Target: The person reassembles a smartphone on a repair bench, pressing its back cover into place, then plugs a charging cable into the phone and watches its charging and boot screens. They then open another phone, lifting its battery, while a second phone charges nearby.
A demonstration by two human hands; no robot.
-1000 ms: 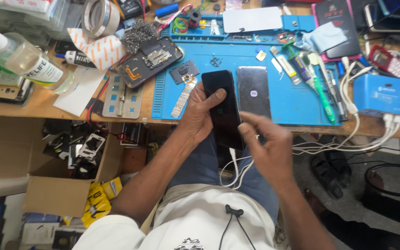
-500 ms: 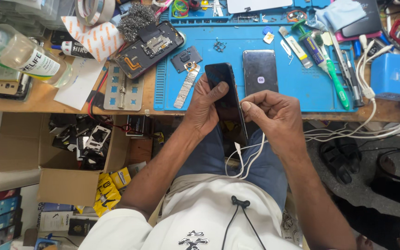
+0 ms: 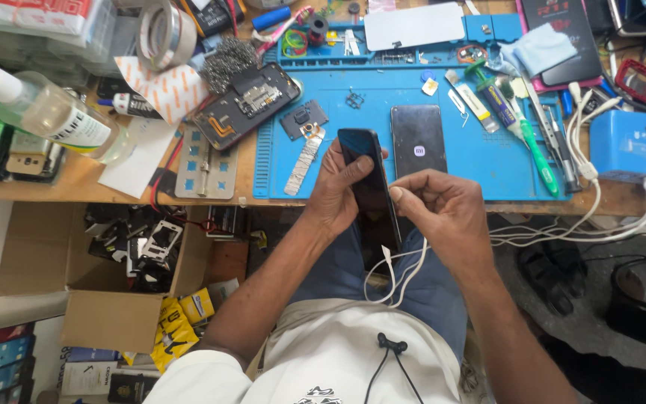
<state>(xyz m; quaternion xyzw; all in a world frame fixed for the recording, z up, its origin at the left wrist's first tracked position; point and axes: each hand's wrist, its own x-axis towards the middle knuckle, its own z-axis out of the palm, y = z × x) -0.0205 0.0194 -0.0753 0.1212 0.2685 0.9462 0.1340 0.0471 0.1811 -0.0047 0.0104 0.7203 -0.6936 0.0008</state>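
My left hand [image 3: 338, 191] grips a black phone [image 3: 366, 176], screen up, held over the front edge of the blue work mat [image 3: 457, 161]. My right hand [image 3: 443, 209] pinches the end of a white cable [image 3: 401, 273] against the phone's right side. The cable hangs down in loops over my lap. A second black phone panel [image 3: 418, 140] lies flat on the mat just beyond my right hand.
An opened phone body [image 3: 248, 105], small parts, tweezers and a green-handled tool [image 3: 536, 150] lie on the mat. A clear spray bottle [image 3: 46, 112] and tape roll [image 3: 162, 30] sit left. A blue charger box [image 3: 633, 146] with white cables stands right. A cardboard box [image 3: 114, 277] stands below.
My right hand has closed in on the phone's right side with the white cable end pinched in it. The left hand keeps its hold on the phone.
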